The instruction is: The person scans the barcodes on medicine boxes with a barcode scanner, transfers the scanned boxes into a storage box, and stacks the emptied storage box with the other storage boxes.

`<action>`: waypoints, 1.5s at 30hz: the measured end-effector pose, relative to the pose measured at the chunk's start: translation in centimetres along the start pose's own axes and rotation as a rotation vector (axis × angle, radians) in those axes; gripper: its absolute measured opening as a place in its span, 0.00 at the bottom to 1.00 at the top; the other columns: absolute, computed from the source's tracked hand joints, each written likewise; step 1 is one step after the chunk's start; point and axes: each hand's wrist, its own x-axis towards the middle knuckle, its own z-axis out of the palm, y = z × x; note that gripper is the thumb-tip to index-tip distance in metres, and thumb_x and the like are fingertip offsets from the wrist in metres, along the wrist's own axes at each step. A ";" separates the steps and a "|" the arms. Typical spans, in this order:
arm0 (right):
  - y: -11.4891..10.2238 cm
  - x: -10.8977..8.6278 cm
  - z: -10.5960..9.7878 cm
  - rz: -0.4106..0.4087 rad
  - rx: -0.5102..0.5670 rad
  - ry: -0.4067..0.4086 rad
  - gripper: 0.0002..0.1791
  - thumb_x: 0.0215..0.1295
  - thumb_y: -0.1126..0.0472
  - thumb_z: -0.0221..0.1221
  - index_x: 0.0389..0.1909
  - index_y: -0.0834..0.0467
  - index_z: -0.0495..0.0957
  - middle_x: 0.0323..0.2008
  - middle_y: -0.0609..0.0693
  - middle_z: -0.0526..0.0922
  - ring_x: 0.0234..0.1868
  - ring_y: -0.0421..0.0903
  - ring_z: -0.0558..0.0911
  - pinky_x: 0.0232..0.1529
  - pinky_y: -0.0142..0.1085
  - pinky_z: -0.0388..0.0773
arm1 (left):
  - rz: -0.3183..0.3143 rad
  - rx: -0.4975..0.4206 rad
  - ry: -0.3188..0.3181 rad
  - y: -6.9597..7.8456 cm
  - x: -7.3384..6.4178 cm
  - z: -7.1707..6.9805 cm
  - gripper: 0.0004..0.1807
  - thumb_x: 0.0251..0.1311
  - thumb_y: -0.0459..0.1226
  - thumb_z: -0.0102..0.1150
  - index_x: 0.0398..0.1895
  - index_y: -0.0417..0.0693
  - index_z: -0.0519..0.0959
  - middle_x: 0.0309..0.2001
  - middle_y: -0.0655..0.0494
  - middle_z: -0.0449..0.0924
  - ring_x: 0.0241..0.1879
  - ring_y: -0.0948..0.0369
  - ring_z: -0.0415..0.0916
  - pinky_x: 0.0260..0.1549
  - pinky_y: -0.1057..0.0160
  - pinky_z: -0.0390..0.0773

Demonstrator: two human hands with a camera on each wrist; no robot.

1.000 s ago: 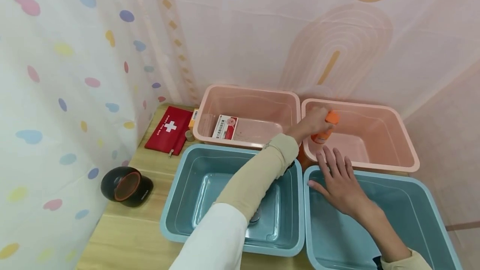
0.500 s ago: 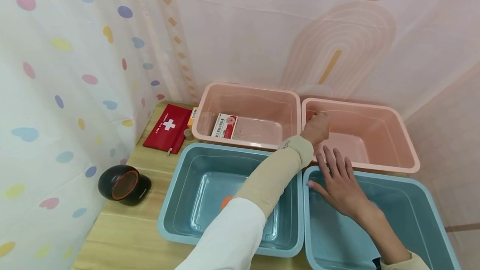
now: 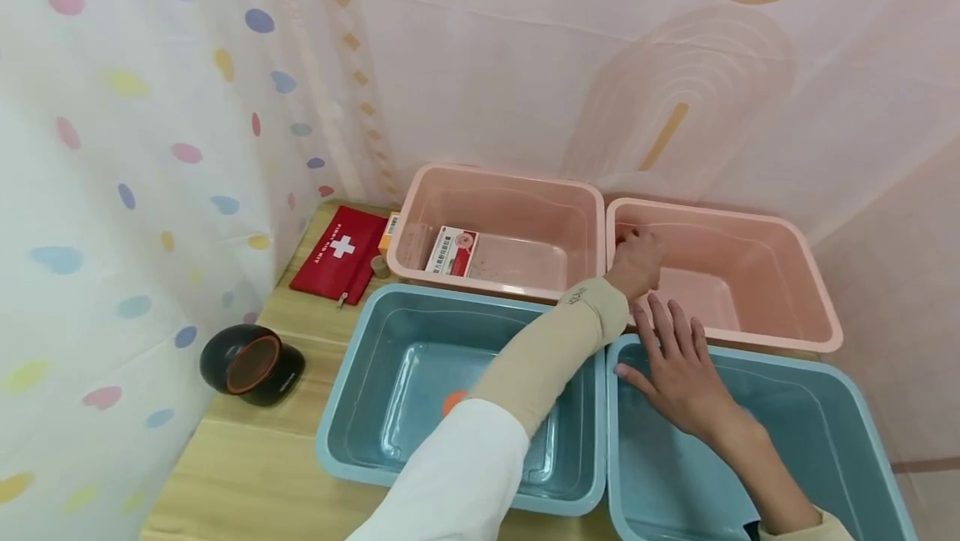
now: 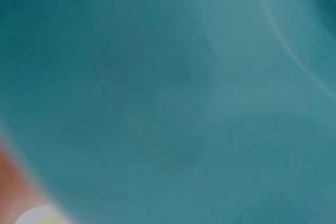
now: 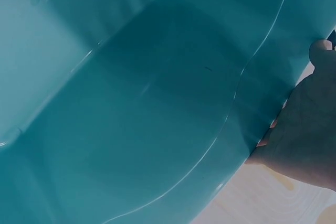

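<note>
Above and behind everything you face, a patterned curtain (image 3: 480, 66) fills the top of the frame, and a wooden table (image 3: 232, 474) spans beneath it. On that table four bins stand close together. The lower-right blue bin (image 3: 675, 483) runs to the bottom edge; the other blue bin (image 3: 420, 358) sits at lower centre. Beyond them are the right-hand pink bin (image 3: 757, 274), right of centre, and the left-hand pink bin (image 3: 525, 257), near the middle.

Your left sleeve (image 3: 487, 449), white and beige, crosses the lower-centre blue bin. Your right hand (image 3: 682, 374) is spread wide at the far left corner of the lower-right blue bin, fingers straight, thumb out to the side. Your left hand (image 3: 637, 264) reaches into the left end of the right-hand pink bin; its grip is hidden, so you cannot tell whether it holds anything.

A red first-aid pouch (image 3: 348, 270) and a black rounded object (image 3: 251, 364) lie left of the bins. A red-and-white box (image 3: 453, 252) is inside the left-hand pink bin, and an orange box (image 3: 387, 232) is just outside it. Smallest are an orange round piece (image 3: 453, 402), partly behind your sleeve, and a tan cylinder (image 3: 380, 267) beside the pouch.
</note>
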 end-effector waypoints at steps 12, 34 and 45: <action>0.3 0.0 -0.3 0.005 -0.034 -0.005 0.52 0.77 0.46 0.65 0.87 0.68 0.49 0.87 0.70 0.44 0.86 0.75 0.43 0.82 0.75 0.43 | 0.465 -0.230 0.082 -10.6 -9.8 -5.1 0.38 0.84 0.50 0.56 0.85 0.36 0.62 0.84 0.40 0.63 0.81 0.49 0.67 0.79 0.58 0.68; 0.5 0.1 0.2 0.000 0.021 0.013 0.53 0.78 0.44 0.64 0.87 0.68 0.48 0.87 0.72 0.44 0.86 0.75 0.43 0.82 0.75 0.40 | 0.238 -0.671 -0.230 -18.2 -29.9 8.6 0.47 0.63 0.36 0.81 0.81 0.32 0.67 0.77 0.38 0.74 0.70 0.42 0.78 0.71 0.40 0.77; 0.2 0.2 0.1 -0.007 0.036 0.012 0.52 0.77 0.46 0.65 0.87 0.68 0.49 0.87 0.71 0.44 0.86 0.75 0.42 0.82 0.75 0.39 | 0.167 -0.681 -0.110 -19.1 -30.2 8.8 0.38 0.57 0.35 0.84 0.71 0.36 0.80 0.67 0.40 0.85 0.68 0.41 0.81 0.78 0.27 0.59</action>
